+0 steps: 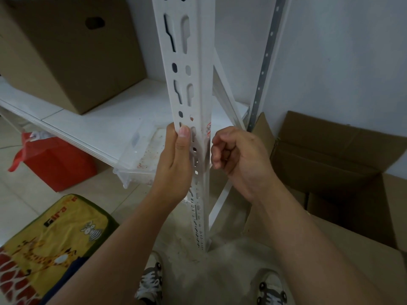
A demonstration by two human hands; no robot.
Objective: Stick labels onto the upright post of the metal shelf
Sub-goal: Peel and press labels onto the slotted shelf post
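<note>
Right hand (pixel 240 157), fingers curled and holding nothing visible, sits just below-right of label (pixel 208 128) on vertical post (pixel 189 84); left hand (pixel 176 164) grips post.

We see both our forearms bare to the bottom edge of the view, with no sleeves, watch or rings showing. Our left hand (pixel 176 164) and right hand (pixel 240 159) are ungloved, and the left thumbnail is short and plain. On our feet are sneakers: the left sneaker (pixel 152 282) and right sneaker (pixel 272 289) are white and grey with dark eyelets and laces.
</note>
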